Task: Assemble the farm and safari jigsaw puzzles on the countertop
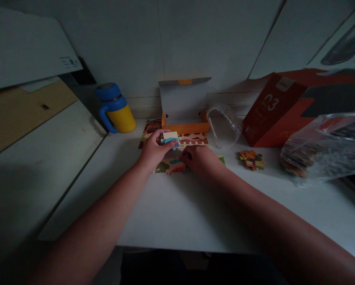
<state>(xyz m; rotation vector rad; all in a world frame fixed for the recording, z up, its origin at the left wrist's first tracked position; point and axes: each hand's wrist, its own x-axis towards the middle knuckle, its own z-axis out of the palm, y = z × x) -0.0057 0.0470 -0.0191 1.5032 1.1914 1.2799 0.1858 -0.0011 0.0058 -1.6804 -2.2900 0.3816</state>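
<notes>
My left hand (154,148) is closed around a small stack of picture pieces (170,137), cream and light blue on the side that shows. They look like jigsaw puzzle pieces. Beside it, my right hand (199,156) has its fingers curled together low over a colourful picture strip (171,166); anything between those fingertips is hidden. Green bush shapes and a red shape show on this strip. Behind both hands lies another printed picture section (195,139) with a white fence pattern, in front of an orange box (185,128) with its lid raised.
A blue and yellow mug (118,113) stands at the back left. Right of the orange box lies crumpled clear plastic (225,124). Further right are a pile of puzzle pieces (251,159), a large red box (275,111) and a filled clear plastic bag (326,154).
</notes>
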